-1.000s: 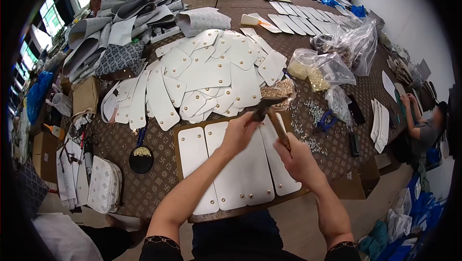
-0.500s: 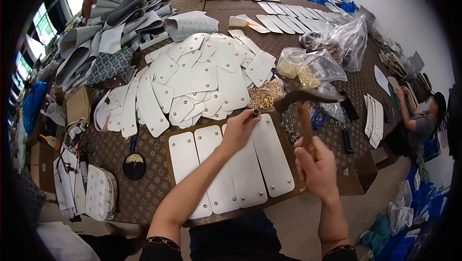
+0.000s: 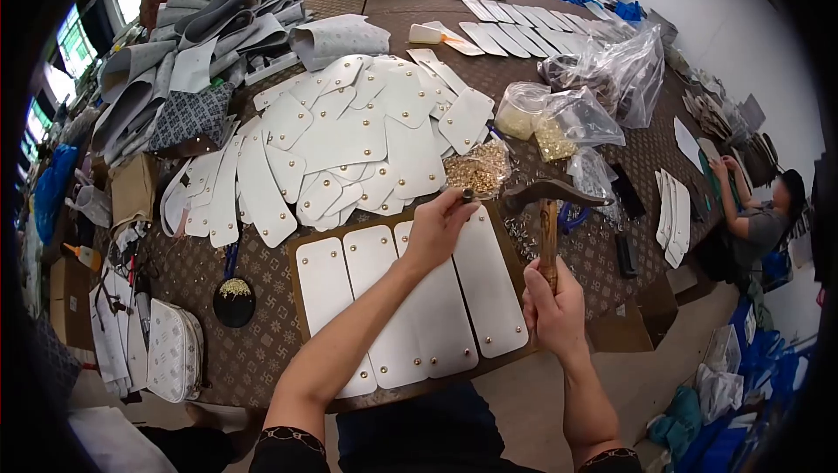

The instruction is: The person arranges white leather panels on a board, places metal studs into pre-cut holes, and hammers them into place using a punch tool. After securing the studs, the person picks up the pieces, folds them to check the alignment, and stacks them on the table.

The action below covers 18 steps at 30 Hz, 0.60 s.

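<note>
Four white pieces with metal studs at their ends lie side by side on a brown board (image 3: pixel 303 320). My left hand (image 3: pixel 434 233) pinches a small dark metal punch (image 3: pixel 468 195) upright near the top of the rightmost white piece (image 3: pixel 489 285). In my right hand (image 3: pixel 557 307) is the wooden handle of a hammer (image 3: pixel 547 237); its dark head is just right of the punch and apart from it. A bag of copper-coloured studs (image 3: pixel 478 169) lies behind the punch.
A heap of studded white pieces (image 3: pixel 336 137) lies beyond the board, with grey rolled sheets (image 3: pixel 209 28) behind it. Clear bags (image 3: pixel 572 119), a dark phone (image 3: pixel 628 191) and a black dish of studs (image 3: pixel 234 302) are on the table. A co-worker (image 3: pixel 768 211) sits at the right.
The hammer has come down slightly, with my right hand lower. My left hand still holds the punch at the same white piece. The whole view has shifted a little.
</note>
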{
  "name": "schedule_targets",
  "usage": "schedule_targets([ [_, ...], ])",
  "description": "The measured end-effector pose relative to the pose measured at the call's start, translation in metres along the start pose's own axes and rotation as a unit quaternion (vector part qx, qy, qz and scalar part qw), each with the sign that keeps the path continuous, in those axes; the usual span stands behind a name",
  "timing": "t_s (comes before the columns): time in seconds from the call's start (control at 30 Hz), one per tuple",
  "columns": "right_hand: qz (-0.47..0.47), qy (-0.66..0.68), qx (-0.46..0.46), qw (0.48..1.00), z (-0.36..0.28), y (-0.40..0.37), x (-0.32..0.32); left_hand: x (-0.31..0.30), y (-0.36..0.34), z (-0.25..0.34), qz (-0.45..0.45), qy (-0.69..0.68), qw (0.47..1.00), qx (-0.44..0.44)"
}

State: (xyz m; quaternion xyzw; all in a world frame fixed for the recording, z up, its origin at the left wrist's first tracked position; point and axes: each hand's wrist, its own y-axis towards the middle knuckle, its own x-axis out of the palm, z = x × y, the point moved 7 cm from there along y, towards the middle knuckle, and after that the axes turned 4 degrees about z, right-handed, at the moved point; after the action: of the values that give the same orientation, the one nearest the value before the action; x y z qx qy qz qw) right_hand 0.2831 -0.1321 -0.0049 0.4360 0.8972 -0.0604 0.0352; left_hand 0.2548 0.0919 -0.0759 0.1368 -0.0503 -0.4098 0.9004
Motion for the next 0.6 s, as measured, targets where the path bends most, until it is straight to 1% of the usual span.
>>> schedule_targets([
  [0.03, 0.0, 0.003, -0.004, 1.0, -0.002, 0.001, -0.004, 0.009, 0.005, 0.005, -0.009, -0.015, 1.0, 0.019],
  [0.13, 0.0, -0.003, -0.01, 1.0, 0.0, 0.003, -0.012, 0.032, 0.012, -0.002, -0.034, 0.006, 0.999, 0.016],
  [0.17, -0.003, -0.01, -0.007, 1.0, 0.002, 0.003, -0.014, 0.033, 0.01, -0.004, -0.033, 0.058, 0.997, 0.03],
  [0.2, -0.002, -0.011, -0.007, 1.0, -0.004, 0.003, -0.016, 0.035, 0.012, -0.005, -0.034, 0.057, 0.997, 0.031],
  [0.27, -0.032, -0.023, 0.01, 0.999, -0.03, -0.001, -0.015, 0.033, 0.013, -0.011, -0.009, 0.054, 0.998, 0.02],
  [0.3, -0.019, -0.019, -0.034, 0.999, -0.053, -0.001, -0.018, 0.035, 0.012, -0.015, -0.011, 0.055, 0.998, 0.016],
  [0.33, -0.007, -0.014, -0.076, 0.997, -0.077, -0.003, -0.02, 0.035, 0.011, -0.017, -0.007, 0.047, 0.998, 0.031],
  [0.37, 0.016, -0.013, -0.147, 0.989, -0.102, -0.007, -0.026, 0.035, 0.011, -0.016, -0.003, 0.038, 0.998, 0.047],
  [0.4, 0.027, 0.032, -0.25, 0.967, -0.121, -0.008, -0.029, 0.034, 0.012, -0.01, -0.002, 0.038, 0.998, 0.048],
  [0.43, 0.034, 0.076, -0.35, 0.933, -0.138, -0.011, -0.03, 0.034, 0.011, -0.006, -0.013, 0.068, 0.997, 0.035],
  [0.47, 0.059, 0.11, -0.405, 0.906, -0.143, -0.006, -0.025, 0.032, 0.011, -0.001, -0.024, 0.097, 0.995, 0.022],
  [0.53, 0.081, 0.07, -0.287, 0.952, -0.092, 0.013, -0.009, 0.031, 0.008, 0.002, -0.021, 0.094, 0.995, 0.027],
  [0.57, 0.051, -0.207, -0.199, 0.957, -0.059, 0.034, -0.009, 0.032, 0.008, 0.003, -0.018, 0.089, 0.995, 0.031],
  [0.6, 0.043, -0.21, -0.201, 0.956, -0.049, 0.032, -0.011, 0.035, 0.007, -0.003, -0.01, 0.087, 0.996, 0.029],
])
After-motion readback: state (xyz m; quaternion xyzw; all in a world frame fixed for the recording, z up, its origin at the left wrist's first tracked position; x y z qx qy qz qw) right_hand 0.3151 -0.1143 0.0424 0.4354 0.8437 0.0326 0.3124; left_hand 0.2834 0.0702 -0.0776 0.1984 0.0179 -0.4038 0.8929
